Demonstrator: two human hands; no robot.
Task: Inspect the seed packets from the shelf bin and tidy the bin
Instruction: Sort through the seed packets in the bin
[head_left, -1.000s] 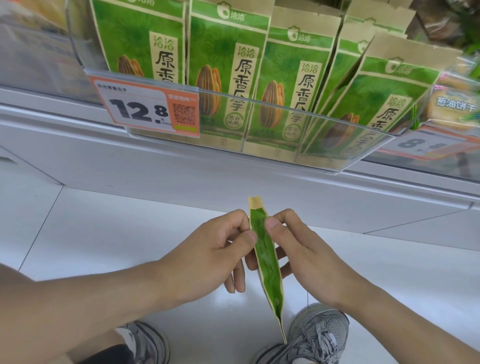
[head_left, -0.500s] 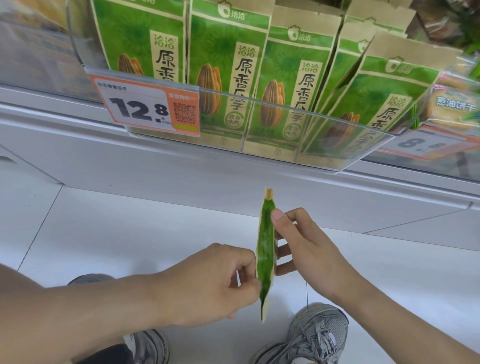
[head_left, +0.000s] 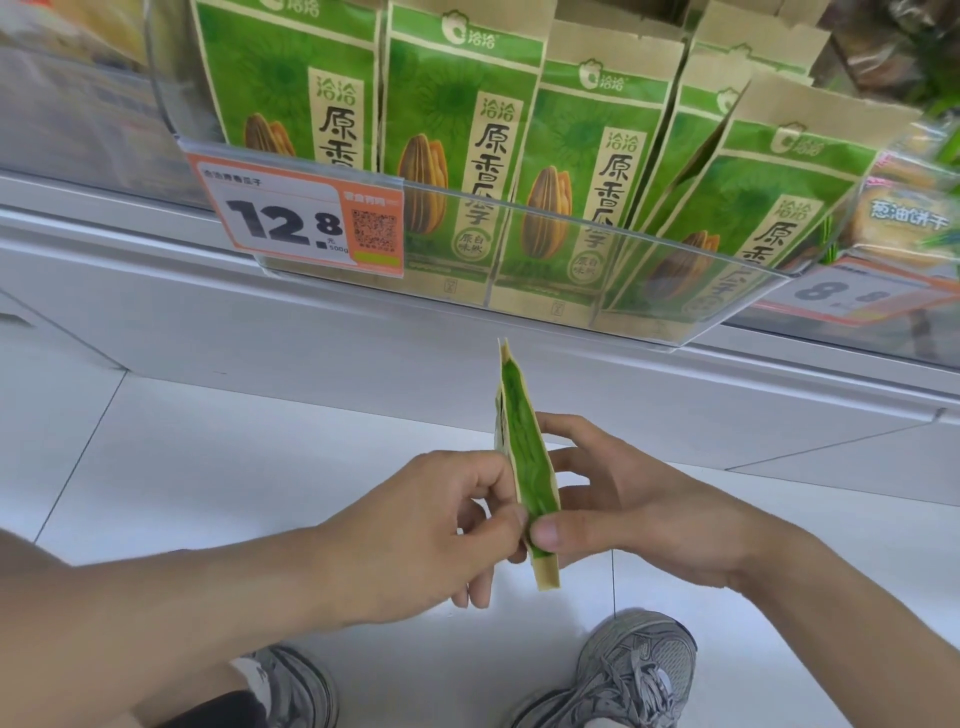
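A green and tan seed packet (head_left: 522, 457) stands edge-on between my two hands, below the shelf. My left hand (head_left: 431, 530) pinches its lower left side with thumb and fingers. My right hand (head_left: 618, 499) holds the other side, thumb at the packet's lower edge and fingers spread behind it. Above, a clear plastic shelf bin (head_left: 717, 317) holds several upright green seed packets (head_left: 447, 156); those at the right lean to the left.
An orange price tag reading 12.8 (head_left: 301, 218) is clipped to the bin's front left. Another price tag (head_left: 852, 291) and biscuit packs (head_left: 909, 213) lie to the right. A white shelf base (head_left: 260, 332) runs under the bin. My grey shoes (head_left: 639, 670) stand on white floor tiles.
The packet has been turned over in my hands: its tan end now points down. My right thumb has moved to the lower edge, and my left hand has shifted up against it.
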